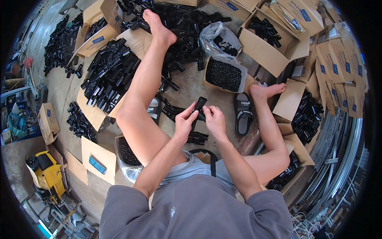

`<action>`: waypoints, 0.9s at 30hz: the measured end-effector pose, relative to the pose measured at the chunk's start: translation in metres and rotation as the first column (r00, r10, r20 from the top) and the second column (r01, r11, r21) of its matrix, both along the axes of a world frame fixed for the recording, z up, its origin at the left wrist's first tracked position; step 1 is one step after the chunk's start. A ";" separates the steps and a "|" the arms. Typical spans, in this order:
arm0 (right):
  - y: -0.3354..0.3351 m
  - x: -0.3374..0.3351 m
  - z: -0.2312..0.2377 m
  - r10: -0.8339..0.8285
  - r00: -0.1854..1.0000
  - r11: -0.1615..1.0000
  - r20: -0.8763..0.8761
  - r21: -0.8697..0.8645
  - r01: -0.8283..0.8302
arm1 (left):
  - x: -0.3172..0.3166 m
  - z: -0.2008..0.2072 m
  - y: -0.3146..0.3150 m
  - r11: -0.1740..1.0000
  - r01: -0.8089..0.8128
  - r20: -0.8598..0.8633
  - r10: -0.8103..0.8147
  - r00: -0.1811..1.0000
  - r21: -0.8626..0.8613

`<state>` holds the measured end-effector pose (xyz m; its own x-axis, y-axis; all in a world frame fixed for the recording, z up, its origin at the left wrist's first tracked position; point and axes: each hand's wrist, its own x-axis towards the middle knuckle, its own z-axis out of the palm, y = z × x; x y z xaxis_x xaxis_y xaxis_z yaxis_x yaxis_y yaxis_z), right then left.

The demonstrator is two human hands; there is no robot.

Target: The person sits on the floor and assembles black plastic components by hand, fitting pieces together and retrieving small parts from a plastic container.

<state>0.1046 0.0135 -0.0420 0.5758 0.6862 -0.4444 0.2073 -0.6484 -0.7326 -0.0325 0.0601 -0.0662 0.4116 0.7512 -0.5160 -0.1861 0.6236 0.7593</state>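
A black plastic tube fitting (201, 103) with a flared end is between my two hands, above the floor in front of my lap. My left hand (184, 122) is closed round its side, the thumb along it. My right hand (215, 122) pinches at the fitting's right side; whether a small piece is between those fingertips is hidden. Below the hands lie more black fittings (196, 138) on the floor. Just beyond stands an open carton (205, 78) full of small black pieces, with a clear plastic bag (207, 35) of black pieces behind it.
Heaps of black fittings (111, 73) lie at the left and far side. Open cartons (264, 55) stand at the right, near stacked cartons (338, 59) and metal rails (336, 151). Sandals (243, 115) flank my hands. A phone (97, 165) rests on cardboard; a yellow machine (48, 171) stands left.
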 end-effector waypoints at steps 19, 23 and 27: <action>-0.002 -0.002 -0.004 -0.050 0.998 0.973 0.030 0.229 0.042 | 0.003 0.003 0.004 1.000 -0.006 -0.001 0.006 1.000 -0.008; -0.008 0.008 -0.018 -0.001 0.993 0.971 -0.114 0.236 0.028 | 0.003 0.005 0.005 1.000 -0.012 0.003 0.012 1.000 -0.018; -0.008 0.005 -0.018 -0.029 0.994 0.988 -0.102 0.148 0.044 | 0.001 0.004 0.003 0.999 0.034 -0.016 -0.035 0.999 -0.034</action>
